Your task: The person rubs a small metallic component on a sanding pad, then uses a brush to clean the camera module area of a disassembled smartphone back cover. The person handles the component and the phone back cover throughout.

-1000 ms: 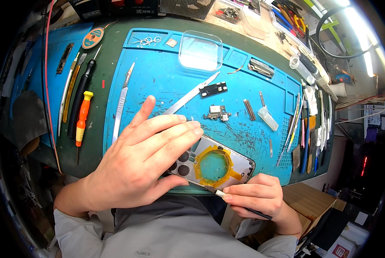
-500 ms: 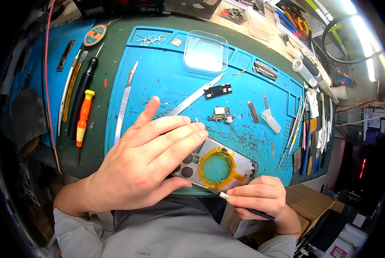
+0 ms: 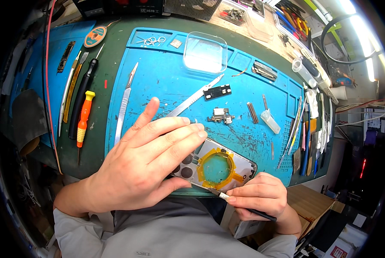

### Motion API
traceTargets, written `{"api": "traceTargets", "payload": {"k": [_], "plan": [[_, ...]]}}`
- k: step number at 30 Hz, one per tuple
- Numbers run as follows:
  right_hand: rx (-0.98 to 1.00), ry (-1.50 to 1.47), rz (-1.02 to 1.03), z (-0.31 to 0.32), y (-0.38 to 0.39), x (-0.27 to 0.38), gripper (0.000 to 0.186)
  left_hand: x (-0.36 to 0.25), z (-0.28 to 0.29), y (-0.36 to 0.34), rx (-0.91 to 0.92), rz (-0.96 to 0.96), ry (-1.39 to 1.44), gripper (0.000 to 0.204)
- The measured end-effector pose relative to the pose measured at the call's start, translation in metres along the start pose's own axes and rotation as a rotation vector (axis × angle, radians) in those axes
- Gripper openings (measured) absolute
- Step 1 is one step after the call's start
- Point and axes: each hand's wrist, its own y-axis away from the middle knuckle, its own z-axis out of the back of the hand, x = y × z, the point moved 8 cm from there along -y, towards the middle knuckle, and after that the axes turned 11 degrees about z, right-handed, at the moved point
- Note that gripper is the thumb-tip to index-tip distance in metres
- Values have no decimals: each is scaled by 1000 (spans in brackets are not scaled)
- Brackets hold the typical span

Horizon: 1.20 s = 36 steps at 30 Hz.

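A phone housing (image 3: 240, 165) lies at the near edge of the blue mat, with a round hole ringed by yellow tape (image 3: 199, 173) and dark camera circles at its left end. My left hand (image 3: 147, 157) spans that left end, thumb at the near edge and fingertips at the far edge, steadying it; the palm side is hidden. Between the thumb and fingers of my right hand (image 3: 261, 197) is a slim knife-like tool (image 3: 261, 214) with a dark handle. Its thin tip touches the housing's near edge, just below the yellow ring.
Beyond the housing on the blue mat (image 3: 158, 64) lie a black plate (image 3: 217, 91), a small metal part (image 3: 221, 115), a scalpel (image 3: 124, 103) and a clear tray (image 3: 205, 51). Screwdrivers (image 3: 85, 116) rest at left; several tweezers and brushes (image 3: 306, 133) line the right.
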Motion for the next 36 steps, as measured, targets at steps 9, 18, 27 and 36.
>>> {"api": "traceTargets", "payload": {"k": [9,18,27,36], "plan": [[15,17,4,-2,2,1,36,-1,0,0,0,0,-3,87],[20,28,3,-4,1,1,37,-1,0,0,-4,3,-4,86],[-7,51,23,-3,4,1,38,0,1,0,-5,-3,3,86],[15,61,27,-5,-1,1,37,0,1,0,-3,1,9,85]]}}
